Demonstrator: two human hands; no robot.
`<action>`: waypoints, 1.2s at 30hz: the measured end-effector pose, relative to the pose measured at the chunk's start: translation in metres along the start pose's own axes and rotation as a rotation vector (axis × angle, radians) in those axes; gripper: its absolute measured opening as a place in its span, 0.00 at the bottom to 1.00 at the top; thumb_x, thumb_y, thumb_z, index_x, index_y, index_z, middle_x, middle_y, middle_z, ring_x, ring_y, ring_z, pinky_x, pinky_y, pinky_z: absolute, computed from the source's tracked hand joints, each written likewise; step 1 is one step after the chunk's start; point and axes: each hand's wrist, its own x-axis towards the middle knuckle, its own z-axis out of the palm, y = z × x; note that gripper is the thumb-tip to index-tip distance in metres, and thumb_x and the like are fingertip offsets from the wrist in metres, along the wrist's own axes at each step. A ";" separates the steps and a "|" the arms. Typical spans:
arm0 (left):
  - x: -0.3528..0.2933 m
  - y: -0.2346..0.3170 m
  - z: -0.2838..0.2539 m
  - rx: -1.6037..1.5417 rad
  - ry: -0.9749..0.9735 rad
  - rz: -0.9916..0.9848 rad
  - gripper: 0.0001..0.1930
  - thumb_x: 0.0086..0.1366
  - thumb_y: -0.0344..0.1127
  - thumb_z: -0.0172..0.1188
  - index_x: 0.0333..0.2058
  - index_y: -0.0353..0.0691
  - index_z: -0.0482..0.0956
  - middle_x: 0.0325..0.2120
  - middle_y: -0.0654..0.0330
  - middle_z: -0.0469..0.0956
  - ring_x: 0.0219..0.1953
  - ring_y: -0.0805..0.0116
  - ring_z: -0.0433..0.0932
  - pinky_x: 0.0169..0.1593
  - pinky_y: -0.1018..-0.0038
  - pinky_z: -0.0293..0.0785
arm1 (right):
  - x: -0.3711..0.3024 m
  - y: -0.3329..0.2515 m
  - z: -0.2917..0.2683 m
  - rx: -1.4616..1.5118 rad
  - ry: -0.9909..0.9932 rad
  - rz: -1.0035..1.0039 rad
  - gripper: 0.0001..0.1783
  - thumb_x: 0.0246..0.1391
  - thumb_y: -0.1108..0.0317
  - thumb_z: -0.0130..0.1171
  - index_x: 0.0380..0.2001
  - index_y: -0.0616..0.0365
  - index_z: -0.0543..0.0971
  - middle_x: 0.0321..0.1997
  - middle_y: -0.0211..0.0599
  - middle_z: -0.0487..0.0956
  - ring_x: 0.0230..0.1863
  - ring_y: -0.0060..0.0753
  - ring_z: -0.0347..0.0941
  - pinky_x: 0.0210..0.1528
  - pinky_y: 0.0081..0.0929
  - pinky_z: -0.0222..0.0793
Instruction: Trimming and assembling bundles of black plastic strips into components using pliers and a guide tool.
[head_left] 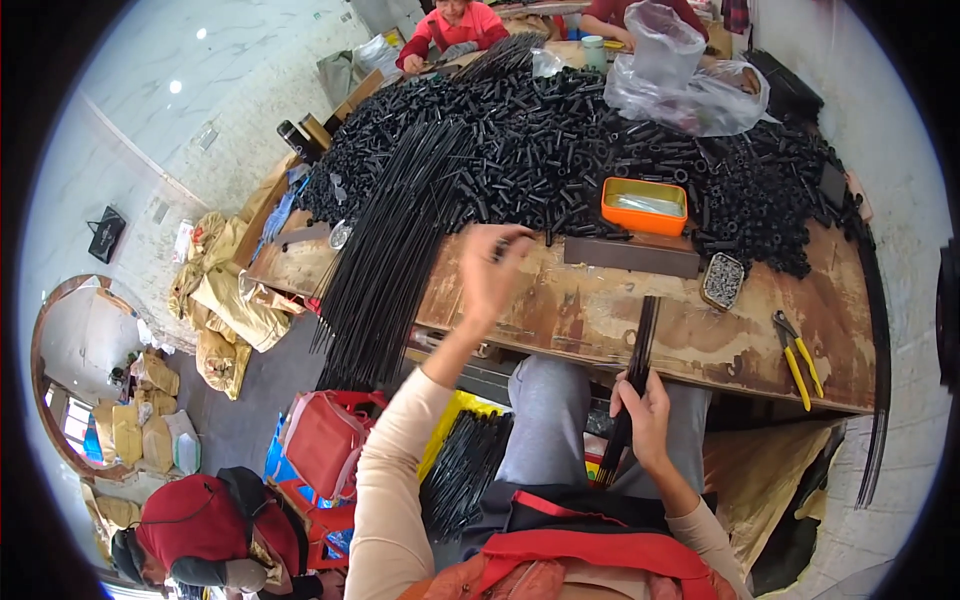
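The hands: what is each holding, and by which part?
The right hand grips a bundle of thin black rods around its middle. The left hand appears to pinch a small black piece; by which part cannot be told.

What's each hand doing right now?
Left hand: closed, holding a small black piece.
Right hand: closed around a bundle of thin black rods.

1 head-worn fisheye view, facing down, near above wooden table [530,295]
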 end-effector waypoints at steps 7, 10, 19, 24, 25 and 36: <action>-0.040 0.130 0.032 -0.764 -0.751 -0.372 0.07 0.63 0.31 0.60 0.40 0.37 0.79 0.32 0.67 0.78 0.32 0.81 0.73 0.36 0.79 0.70 | -0.023 0.027 -0.003 0.367 -0.245 0.200 0.28 0.69 0.50 0.38 0.43 0.69 0.73 0.34 0.42 0.77 0.33 0.31 0.75 0.39 0.27 0.72; -0.064 0.213 -0.006 -1.046 -1.045 -0.199 0.08 0.60 0.27 0.63 0.39 0.38 0.80 0.33 0.65 0.79 0.34 0.78 0.76 0.38 0.77 0.72 | -0.045 0.086 -0.032 -0.068 -0.265 -0.099 0.15 0.65 0.61 0.48 0.43 0.62 0.75 0.35 0.41 0.79 0.37 0.29 0.77 0.43 0.25 0.74; -0.081 0.113 -0.053 -0.746 -0.085 -0.632 0.11 0.69 0.39 0.55 0.37 0.35 0.78 0.23 0.66 0.74 0.22 0.83 0.66 0.26 0.83 0.61 | -0.095 0.000 0.013 -0.053 -0.136 0.236 0.10 0.60 0.66 0.59 0.34 0.64 0.75 0.24 0.38 0.80 0.25 0.24 0.76 0.30 0.22 0.71; -0.168 0.105 -0.024 -0.872 -0.023 -0.942 0.12 0.70 0.38 0.54 0.44 0.36 0.77 0.32 0.63 0.76 0.27 0.79 0.71 0.27 0.82 0.65 | -0.098 0.008 0.014 0.031 -0.107 0.222 0.10 0.59 0.67 0.59 0.38 0.65 0.76 0.25 0.38 0.80 0.27 0.27 0.78 0.32 0.22 0.74; -0.172 0.103 -0.020 -0.867 0.037 -0.917 0.12 0.70 0.38 0.54 0.45 0.35 0.76 0.32 0.62 0.76 0.28 0.79 0.71 0.27 0.82 0.65 | -0.098 0.009 0.015 0.025 -0.112 0.208 0.11 0.60 0.67 0.59 0.39 0.65 0.76 0.26 0.38 0.80 0.27 0.27 0.78 0.32 0.23 0.75; -0.175 0.131 0.015 -0.812 0.313 -0.845 0.14 0.71 0.40 0.53 0.47 0.35 0.73 0.32 0.64 0.75 0.29 0.79 0.70 0.28 0.81 0.65 | -0.099 0.008 0.017 0.054 -0.083 0.225 0.10 0.59 0.69 0.60 0.38 0.66 0.76 0.26 0.38 0.80 0.28 0.27 0.78 0.33 0.23 0.76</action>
